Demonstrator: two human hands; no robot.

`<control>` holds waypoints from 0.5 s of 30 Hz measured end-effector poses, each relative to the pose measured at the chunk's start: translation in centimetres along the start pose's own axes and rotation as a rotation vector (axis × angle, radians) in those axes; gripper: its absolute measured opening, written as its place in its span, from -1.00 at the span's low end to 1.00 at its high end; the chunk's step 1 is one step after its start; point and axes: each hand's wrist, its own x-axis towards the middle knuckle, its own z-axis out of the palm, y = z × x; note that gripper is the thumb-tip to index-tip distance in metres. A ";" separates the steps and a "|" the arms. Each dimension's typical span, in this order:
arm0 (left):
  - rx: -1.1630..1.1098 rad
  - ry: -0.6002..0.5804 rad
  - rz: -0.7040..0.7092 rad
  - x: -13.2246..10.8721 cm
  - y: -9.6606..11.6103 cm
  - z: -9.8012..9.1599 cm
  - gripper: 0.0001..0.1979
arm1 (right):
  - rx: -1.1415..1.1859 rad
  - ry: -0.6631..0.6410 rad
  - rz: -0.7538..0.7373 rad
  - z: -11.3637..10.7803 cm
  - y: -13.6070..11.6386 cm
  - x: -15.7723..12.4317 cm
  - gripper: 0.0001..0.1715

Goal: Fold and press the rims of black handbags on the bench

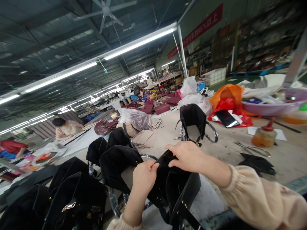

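In front of me a black handbag (182,188) with gold-coloured fittings stands open, its mouth facing up. My left hand (144,175) is closed on its upper rim, thumb pressed along the edge. On the same rim, further right, my right hand (188,156) has its thumb on the near side and its other fingers over the far side, partly hidden. Another open black bag (193,116) with a plastic-wrapped handle stands just beyond my right hand. More black bags (117,158) crowd the left, some with gold clasps.
Scissors (254,149), a glue bottle (264,135), a phone (226,118) and black scraps (256,164) lie to the right. Behind them is a purple basin (268,108). Beige panels (145,139) lie ahead. Co-workers (142,95) sit at farther tables.
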 end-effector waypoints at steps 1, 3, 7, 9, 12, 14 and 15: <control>-0.003 -0.001 -0.001 0.0 0.0 0.0 -0.66 | -0.015 -0.005 0.013 0.1 0.0 0.1 -0.55; -0.004 0.000 -0.002 0.0 0.0 0.0 -0.65 | -0.041 -0.002 0.048 0.2 0.1 0.4 -0.65; -0.005 -0.013 0.004 -0.2 -0.1 0.0 -0.65 | -0.052 0.002 0.075 0.4 0.3 0.9 -0.80; -0.005 -0.017 0.013 -0.2 0.0 0.0 -0.65 | -0.053 -0.004 0.077 0.4 0.4 1.0 -0.82; 0.001 -0.017 0.021 -0.4 0.2 -0.1 -0.64 | -0.057 -0.007 0.076 0.7 0.5 1.1 -0.81; 0.006 -0.020 0.020 -0.4 0.3 -0.1 -0.64 | -0.060 -0.004 0.075 0.8 0.5 1.2 -0.77; 0.007 -0.022 0.020 -0.5 0.3 -0.1 -0.64 | -0.060 -0.002 0.073 0.9 0.5 1.2 -0.76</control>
